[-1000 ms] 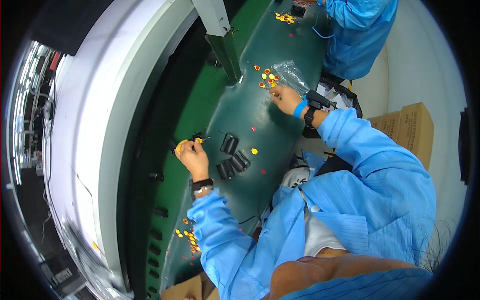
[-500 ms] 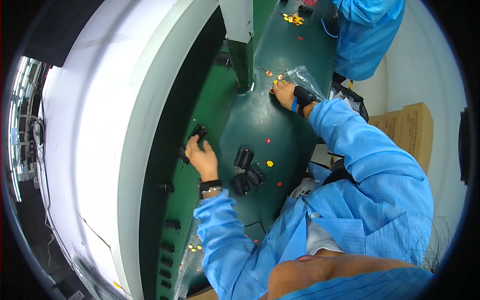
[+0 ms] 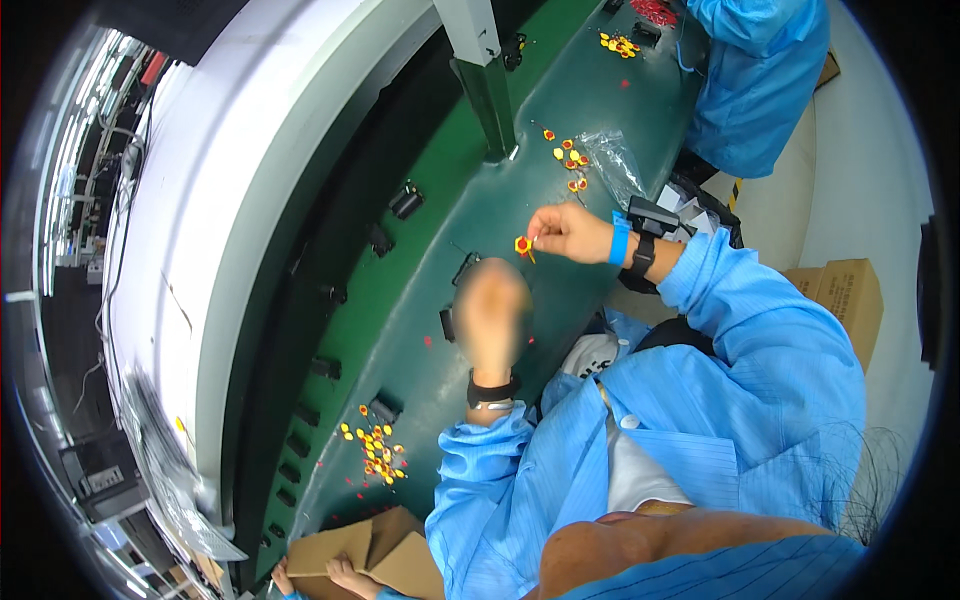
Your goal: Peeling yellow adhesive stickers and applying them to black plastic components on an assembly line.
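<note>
My right hand (image 3: 572,236) is closed in a pinch on a small yellow-and-red part (image 3: 523,245) above the dark green work surface (image 3: 420,375). Just to its lower left, my left hand (image 3: 492,308) is smeared, so its fingers and anything in them cannot be made out. A black cylindrical part (image 3: 465,268) with a thin wire shows beyond the left hand. Another black part (image 3: 447,324) peeks out at that hand's left side. Beyond my right hand lies a loose group of yellow-and-red parts (image 3: 570,158).
Along the left runs a green belt (image 3: 352,290) carrying black parts (image 3: 406,200). A post (image 3: 483,95) stands at its edge. More yellow-and-red pieces (image 3: 380,455) lie near left. A co-worker's hands (image 3: 348,577) touch a cardboard box (image 3: 375,545); another person (image 3: 755,90) is far right.
My left hand has left the black part on the belt and moved right, over the work surface. My right hand has come nearer from the yellow-and-red group, pinching one part. The view has shifted.
</note>
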`<state>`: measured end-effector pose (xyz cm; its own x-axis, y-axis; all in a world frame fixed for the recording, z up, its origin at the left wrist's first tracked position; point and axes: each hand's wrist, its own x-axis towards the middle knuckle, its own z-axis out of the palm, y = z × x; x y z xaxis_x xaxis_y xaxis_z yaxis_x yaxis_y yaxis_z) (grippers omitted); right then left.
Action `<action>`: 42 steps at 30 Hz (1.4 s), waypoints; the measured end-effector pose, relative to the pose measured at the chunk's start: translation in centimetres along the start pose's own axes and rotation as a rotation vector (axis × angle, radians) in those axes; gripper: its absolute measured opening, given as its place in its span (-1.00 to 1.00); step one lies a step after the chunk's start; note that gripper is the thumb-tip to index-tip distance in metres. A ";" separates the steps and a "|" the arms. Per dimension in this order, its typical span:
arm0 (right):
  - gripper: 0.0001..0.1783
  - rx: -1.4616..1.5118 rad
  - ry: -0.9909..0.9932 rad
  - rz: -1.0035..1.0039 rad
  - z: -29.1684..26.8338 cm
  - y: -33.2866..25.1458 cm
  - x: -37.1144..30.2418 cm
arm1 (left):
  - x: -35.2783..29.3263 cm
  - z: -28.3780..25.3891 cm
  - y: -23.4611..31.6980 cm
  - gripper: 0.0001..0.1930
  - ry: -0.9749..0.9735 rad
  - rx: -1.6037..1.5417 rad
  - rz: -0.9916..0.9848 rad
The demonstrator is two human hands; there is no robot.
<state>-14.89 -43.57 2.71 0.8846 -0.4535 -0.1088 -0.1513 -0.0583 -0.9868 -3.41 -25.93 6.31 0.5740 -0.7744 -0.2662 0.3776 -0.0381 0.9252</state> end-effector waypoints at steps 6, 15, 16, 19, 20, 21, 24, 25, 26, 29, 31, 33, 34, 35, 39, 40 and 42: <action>-0.88 0.050 -0.072 -0.014 2.1 -2.7 -3.8 | -1.2 1.6 -1.3 -0.83 0.006 0.020 0.058; -0.94 -0.364 0.111 -0.349 2.7 -1.7 -5.6 | -1.0 1.4 -4.5 -0.90 0.256 -0.299 0.059; -0.94 -0.333 0.133 -0.314 3.0 -1.0 -5.2 | -0.9 1.6 -4.6 -0.92 0.264 -0.219 0.047; -0.93 -0.265 0.156 -0.209 3.8 -0.6 -4.5 | -0.7 0.8 -5.5 -0.91 0.274 0.297 0.119; -0.92 -0.229 0.163 -0.142 4.1 -0.7 -4.2 | -0.6 0.5 -5.7 -0.92 0.288 0.350 0.142; -0.92 -0.229 0.162 -0.137 4.3 -0.6 -3.8 | -0.5 0.4 -5.8 -0.92 0.289 0.349 0.136; -0.89 -0.276 0.148 -0.050 4.5 -0.2 -3.0 | 0.1 0.3 -6.1 -0.92 0.282 0.112 0.138; -0.89 -0.296 0.116 -0.091 4.6 0.0 -2.9 | 0.4 0.1 -6.0 -0.92 0.249 -0.029 0.080; -0.88 -0.316 0.084 -0.132 4.6 0.1 -2.7 | 0.8 -0.1 -6.0 -0.91 0.214 -0.170 0.023; -0.78 -0.221 0.091 -0.049 4.4 0.1 -2.0 | 2.5 -1.4 -6.7 -0.90 0.117 -0.320 -0.106; -0.73 -0.151 0.109 -0.076 3.9 0.8 -1.2 | 3.7 -1.7 -6.8 -0.89 0.077 -0.355 -0.141; -0.67 -0.081 0.128 -0.102 3.1 3.2 0.1 | 4.5 -1.8 -6.8 -0.88 -0.076 -0.459 -0.201; -0.68 -0.118 0.061 -0.188 2.7 6.0 1.0 | 4.9 -1.8 -6.7 -0.88 -0.151 -0.464 -0.224; -0.69 -0.153 -0.016 -0.273 2.6 7.6 1.5 | 5.1 -2.1 -6.8 -0.88 -0.150 -0.470 -0.232; -0.83 -0.132 0.009 0.164 2.5 6.3 2.3 | 5.8 -2.8 -6.9 -0.90 -0.166 -0.476 -0.290; -0.76 -0.232 0.085 0.152 2.2 6.2 2.5 | 5.9 -3.1 -6.8 -0.91 -0.140 -0.377 -0.259; -0.69 0.079 0.023 0.356 1.3 4.9 2.5 | 5.6 -2.9 -5.9 -0.93 -0.076 -0.222 -0.163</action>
<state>-12.87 -43.82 -2.57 0.7723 -0.4534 -0.4450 -0.4124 0.1749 -0.8940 -0.33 -28.25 -1.45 0.4396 -0.8149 -0.3777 0.6153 -0.0332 0.7876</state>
